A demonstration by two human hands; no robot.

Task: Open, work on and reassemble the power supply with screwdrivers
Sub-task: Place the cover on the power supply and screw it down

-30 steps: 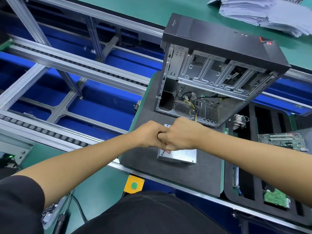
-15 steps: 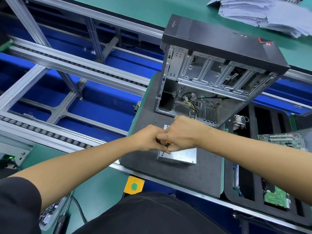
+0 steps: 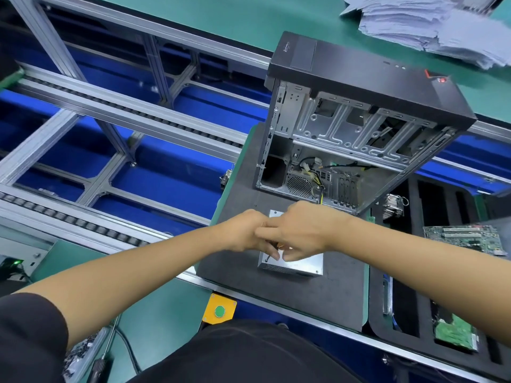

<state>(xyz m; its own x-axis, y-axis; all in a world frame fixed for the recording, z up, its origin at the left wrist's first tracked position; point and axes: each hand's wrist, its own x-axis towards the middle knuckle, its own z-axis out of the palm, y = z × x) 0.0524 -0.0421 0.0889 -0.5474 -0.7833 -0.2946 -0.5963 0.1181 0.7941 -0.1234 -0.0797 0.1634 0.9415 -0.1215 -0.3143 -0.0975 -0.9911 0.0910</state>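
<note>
1. Both hands meet over the power supply: the left hand has its fingers curled down around the shaft of a small screwdriver, and the right hand lies against it with fingers bent over the tool's upper end, where a bit of orange shows. Exactly how the right fingers grip is hidden.
2. Behind the hands, a computer case stands open-sided on a dark pad, its black top tilted and bare metal bays, a round fan grille and loose cables visible inside.
3. To the left, a conveyor frame of silver rails runs over blue panels.
4. Far right, a black foam tray holds a green circuit board; another circuit board lies further back.
5. A stack of papers sits on the green table at the top right.
6. The power supply, a silver metal box, lies flat on the pad just in front of the case, mostly under the hands.
7. A yellow box with a green button sits at the near edge of the line.
8. The screwdriver tip touches the near left corner of the box's top.
</note>
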